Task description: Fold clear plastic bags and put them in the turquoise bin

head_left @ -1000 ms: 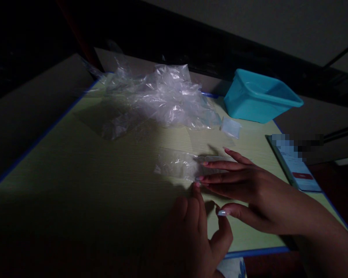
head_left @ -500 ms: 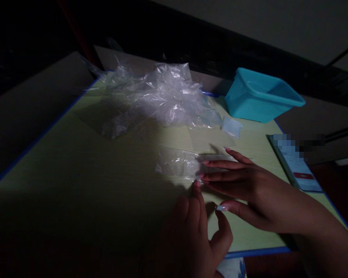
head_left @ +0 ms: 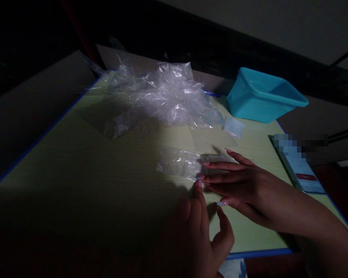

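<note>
A flattened clear plastic bag (head_left: 178, 163) lies on the pale table. My right hand (head_left: 249, 185) rests across its right part, fingers stretched out and spread, palm down. From below, my left hand (head_left: 198, 227) reaches up with its index finger extended to the bag's lower edge, by the right fingertips. The left thumb stands apart, close to the right thumb, while the other left fingers are curled. Neither hand has anything visible in its grasp. Under the right hand, part of the bag is hidden.
A heap of crumpled clear plastic bags (head_left: 171, 96) covers the back of the table. To its right are a small folded clear packet (head_left: 233, 126) and a turquoise bin (head_left: 252, 102). A phone-like flat object (head_left: 307, 175) lies at the right edge. Blue edging (head_left: 261, 253) borders the tabletop (head_left: 104, 181).
The whole view has shifted very slightly. Both hands stay at the bag almost unmoved; the right thumb has risen a little.
</note>
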Demonstrator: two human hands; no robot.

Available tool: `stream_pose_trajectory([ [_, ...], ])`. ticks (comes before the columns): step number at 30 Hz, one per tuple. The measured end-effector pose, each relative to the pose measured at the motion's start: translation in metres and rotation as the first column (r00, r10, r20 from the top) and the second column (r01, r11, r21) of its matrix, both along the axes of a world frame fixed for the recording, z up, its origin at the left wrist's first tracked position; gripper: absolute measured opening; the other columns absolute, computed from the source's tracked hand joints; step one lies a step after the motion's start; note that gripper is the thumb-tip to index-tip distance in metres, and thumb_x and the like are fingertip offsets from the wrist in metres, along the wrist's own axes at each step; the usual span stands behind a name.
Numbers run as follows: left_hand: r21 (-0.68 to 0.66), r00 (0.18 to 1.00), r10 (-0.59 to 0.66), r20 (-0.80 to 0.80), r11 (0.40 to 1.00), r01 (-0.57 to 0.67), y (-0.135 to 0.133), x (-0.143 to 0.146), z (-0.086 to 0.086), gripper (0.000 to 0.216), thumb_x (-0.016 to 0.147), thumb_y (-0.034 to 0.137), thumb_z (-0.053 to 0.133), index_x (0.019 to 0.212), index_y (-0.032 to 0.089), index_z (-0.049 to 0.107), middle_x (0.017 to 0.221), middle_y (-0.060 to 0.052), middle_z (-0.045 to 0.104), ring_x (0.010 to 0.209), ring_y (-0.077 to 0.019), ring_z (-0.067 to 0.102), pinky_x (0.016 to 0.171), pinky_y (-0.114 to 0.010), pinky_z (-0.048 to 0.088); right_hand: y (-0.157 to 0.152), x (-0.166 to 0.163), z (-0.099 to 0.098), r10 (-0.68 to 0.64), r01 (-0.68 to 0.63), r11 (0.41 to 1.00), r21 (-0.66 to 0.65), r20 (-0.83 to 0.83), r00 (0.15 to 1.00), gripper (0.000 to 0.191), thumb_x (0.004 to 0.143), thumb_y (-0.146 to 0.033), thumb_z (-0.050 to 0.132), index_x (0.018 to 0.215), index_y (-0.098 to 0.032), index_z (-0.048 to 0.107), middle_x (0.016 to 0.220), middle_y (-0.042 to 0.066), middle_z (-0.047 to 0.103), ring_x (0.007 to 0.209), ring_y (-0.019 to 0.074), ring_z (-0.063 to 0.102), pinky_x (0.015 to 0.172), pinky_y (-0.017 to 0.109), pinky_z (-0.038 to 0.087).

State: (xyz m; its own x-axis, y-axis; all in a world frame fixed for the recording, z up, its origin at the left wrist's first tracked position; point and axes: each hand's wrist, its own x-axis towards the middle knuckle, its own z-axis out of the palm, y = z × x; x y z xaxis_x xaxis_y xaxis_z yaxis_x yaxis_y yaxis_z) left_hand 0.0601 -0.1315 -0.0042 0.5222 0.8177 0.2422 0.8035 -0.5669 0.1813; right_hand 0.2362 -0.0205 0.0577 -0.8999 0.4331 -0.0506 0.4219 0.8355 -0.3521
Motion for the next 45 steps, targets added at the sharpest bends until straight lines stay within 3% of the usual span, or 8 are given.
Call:
stream_pose_trajectory([
  [8,0.107,1.000,0.015,0.015,0.994,-0.016,-0.002,-0.002,0.005,0.048,0.076,0.044,0.065,0.121,0.030,0.056,0.103,-0.011,0.067,0.074,-0.0248,0.058,0.063,-0.038,0.050,-0.001,0.002,-0.002,-0.008,0.008,1.000,0.006,0.014,1.000,0.039,0.089,-0.022,0.054,0.128,-0.028,0.055,0.128,0.002,0.060,0.132,0.0200,0.040,0.116,0.048,0.009],
  [12,0.218,0.997,-0.074,-0.030,0.973,0.079,0.003,0.002,0.017,0.032,0.083,0.035,0.057,0.112,0.023,0.060,0.096,-0.010,0.067,0.078,-0.0234,0.057,0.065,-0.037,0.047,-0.001,0.003,-0.004,-0.024,0.024,1.000,-0.003,0.008,1.000,0.035,0.090,-0.024,0.054,0.125,-0.027,0.058,0.129,0.002,0.060,0.132,0.0196,0.039,0.117,0.046,0.006],
  [19,0.138,0.971,-0.228,0.072,0.967,0.216,0.048,-0.006,0.046,0.033,0.082,0.051,0.059,0.084,0.017,0.058,0.078,-0.005,0.057,0.074,-0.0212,0.051,0.062,-0.035,0.040,0.002,0.003,-0.001,0.035,-0.033,0.998,-0.047,0.031,0.999,0.026,0.088,-0.020,0.055,0.110,-0.030,0.066,0.126,-0.001,0.062,0.132,0.0195,0.040,0.115,0.051,0.000],
  [24,0.058,0.999,-0.005,-0.052,0.998,0.008,0.099,-0.044,0.060,0.020,0.090,0.031,0.047,0.086,0.014,0.056,0.083,-0.008,0.057,0.080,-0.0230,0.051,0.067,-0.034,0.041,0.004,0.005,-0.006,0.031,-0.029,0.997,-0.067,0.026,0.999,0.033,0.086,-0.011,0.054,0.113,-0.028,0.063,0.129,0.000,0.059,0.133,0.0187,0.038,0.113,0.053,-0.005],
  [28,-0.054,0.996,-0.069,0.050,0.996,0.072,0.124,-0.082,0.052,0.021,0.091,0.028,0.040,0.097,0.015,0.056,0.096,-0.008,0.058,0.092,-0.0223,0.052,0.082,-0.035,0.041,0.007,0.007,-0.013,0.044,-0.044,0.996,-0.075,-0.003,0.999,0.037,0.085,-0.009,0.055,0.116,-0.029,0.062,0.131,0.000,0.057,0.135,0.0190,0.035,0.112,0.055,-0.007],
  [32,-0.177,0.987,0.062,0.149,0.984,-0.035,0.142,-0.107,0.034,0.025,0.091,0.033,0.038,0.087,0.016,0.056,0.084,-0.004,0.055,0.077,-0.0185,0.053,0.071,-0.030,0.042,0.008,0.007,-0.014,0.031,-0.031,0.996,-0.081,0.002,1.000,0.037,0.086,-0.010,0.055,0.117,-0.029,0.062,0.132,0.000,0.057,0.135,0.0200,0.034,0.111,0.057,-0.005],
  [38,-0.182,0.992,-0.003,0.127,0.983,0.027,0.160,-0.118,0.023,0.032,0.088,0.043,0.041,0.077,0.018,0.058,0.082,-0.003,0.055,0.085,-0.0208,0.049,0.083,-0.035,0.037,0.007,0.005,-0.013,0.023,-0.023,0.997,-0.076,-0.006,1.000,0.041,0.084,-0.007,0.055,0.118,-0.028,0.061,0.133,0.001,0.056,0.135,0.0200,0.035,0.112,0.056,-0.004],
  [45,-0.296,0.984,-0.057,0.167,0.949,0.106,0.157,-0.114,0.025,0.034,0.089,0.044,0.040,0.072,0.018,0.055,0.080,-0.003,0.055,0.085,-0.0198,0.048,0.085,-0.033,0.035,0.007,0.006,-0.017,0.014,-0.016,0.997,-0.074,-0.028,1.000,0.042,0.082,-0.005,0.056,0.117,-0.028,0.062,0.130,0.002,0.058,0.134,0.0203,0.036,0.112,0.056,-0.002],
])
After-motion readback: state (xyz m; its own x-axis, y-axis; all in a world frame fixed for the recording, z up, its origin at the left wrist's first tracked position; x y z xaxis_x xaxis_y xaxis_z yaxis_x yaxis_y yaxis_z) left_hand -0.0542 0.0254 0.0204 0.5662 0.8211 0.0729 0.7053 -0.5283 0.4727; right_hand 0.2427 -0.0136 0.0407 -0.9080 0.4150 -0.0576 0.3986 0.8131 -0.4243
